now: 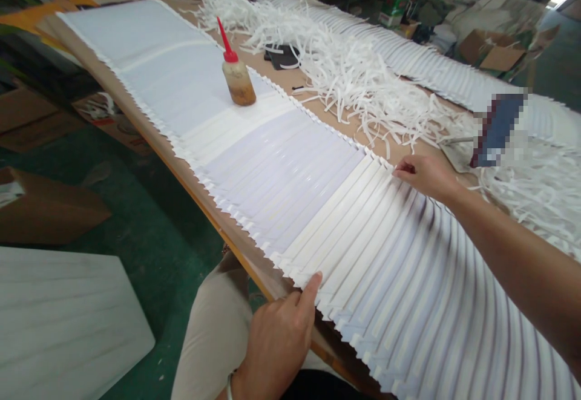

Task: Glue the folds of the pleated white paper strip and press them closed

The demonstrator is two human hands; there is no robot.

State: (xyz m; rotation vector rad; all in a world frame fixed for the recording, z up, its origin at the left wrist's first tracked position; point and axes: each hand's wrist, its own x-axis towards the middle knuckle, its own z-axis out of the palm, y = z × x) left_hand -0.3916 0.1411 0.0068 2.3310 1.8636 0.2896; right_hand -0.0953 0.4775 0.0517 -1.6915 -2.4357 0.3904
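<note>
A long white pleated sheet (pixel 254 188), its folds running crosswise, lies along the table. My left hand (pixel 284 327) is closed at the near edge, index fingertip on the pleats; its thumb is hidden. Across the sheet, my right hand (pixel 426 176) pinches the far edge between thumb and fingers. Between the hands run narrow white folds (pixel 345 224), more tightly gathered toward the lower right. A glue bottle (pixel 239 82) with a red pointed nozzle and brownish liquid stands upright on the flatter part, away from both hands.
White paper strips (pixel 345 67) are heaped behind the sheet, around a dark flat object (pixel 284 56). Another pleated length (pixel 408 55) lies farther back. Below the table's near edge (pixel 204 212) are cardboard boxes (pixel 49 206) and a white panel (pixel 68 321). A pixelated object (pixel 499 131) stands at right.
</note>
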